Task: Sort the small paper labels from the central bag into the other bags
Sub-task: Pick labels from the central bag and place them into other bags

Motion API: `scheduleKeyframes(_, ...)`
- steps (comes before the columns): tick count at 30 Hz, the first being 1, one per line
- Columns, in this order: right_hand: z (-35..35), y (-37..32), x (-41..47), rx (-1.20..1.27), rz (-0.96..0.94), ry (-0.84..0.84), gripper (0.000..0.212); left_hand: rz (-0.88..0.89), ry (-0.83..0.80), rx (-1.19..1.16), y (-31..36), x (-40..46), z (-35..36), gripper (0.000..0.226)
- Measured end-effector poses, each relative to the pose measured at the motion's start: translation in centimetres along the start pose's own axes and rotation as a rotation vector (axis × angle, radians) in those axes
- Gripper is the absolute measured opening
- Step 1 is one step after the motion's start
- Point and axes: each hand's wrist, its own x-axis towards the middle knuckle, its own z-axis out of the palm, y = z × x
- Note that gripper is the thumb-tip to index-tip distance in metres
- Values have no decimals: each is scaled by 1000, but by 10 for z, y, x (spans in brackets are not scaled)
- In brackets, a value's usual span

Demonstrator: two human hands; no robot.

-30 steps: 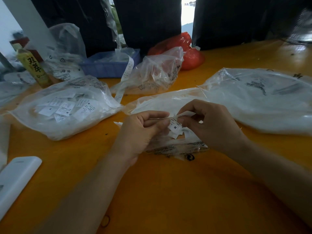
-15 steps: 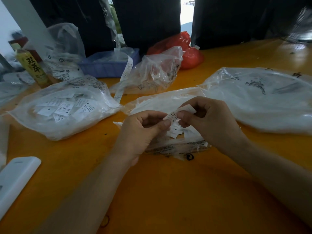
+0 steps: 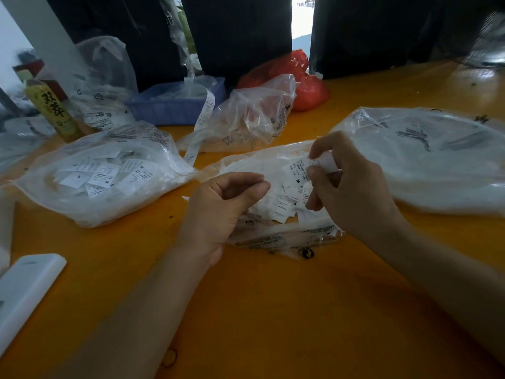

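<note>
The right hand point(image 3: 352, 184) is pinching a label point(image 3: 296, 170) between thumb and forefinger, lifting it above the central bag point(image 3: 273, 165), where more labels point(image 3: 287, 203) are lying loose. The left hand point(image 3: 218, 212) is hovering beside it, fingers curled, apparently holding nothing. To do this well, the person should be reading the size letter before choosing the left bag point(image 3: 103, 173) or right bag point(image 3: 426, 160). The right bag's contents are looking milky and unreadable; most print is blurring.

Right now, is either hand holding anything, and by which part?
The right hand pinches a paper label by its right end, above the central bag. The left hand is curled and holds nothing.
</note>
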Motion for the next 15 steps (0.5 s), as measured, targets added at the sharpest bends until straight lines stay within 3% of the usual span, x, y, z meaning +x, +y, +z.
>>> scheduleKeyframes(4,8,-6,-1,-159,-60,-123,20,-10,-24,-2,1,-3,2,34)
scheduleKeyframes(7,11,-13,-1,-185,-17,-236,56,-18,-40,10,1,-6,3,23)
scheduleKeyframes(8,10,-15,-1,-173,-18,-245,57,-18,-46,3,2,-7,3,20)
scheduleKeyframes(12,8,-14,-2,-109,-18,-176,34,-23,-81,-101,2,-7,4,18)
scheduleKeyframes(15,9,-15,-3,-75,-18,-176,34,3,-100,-155,0,-6,5,21)
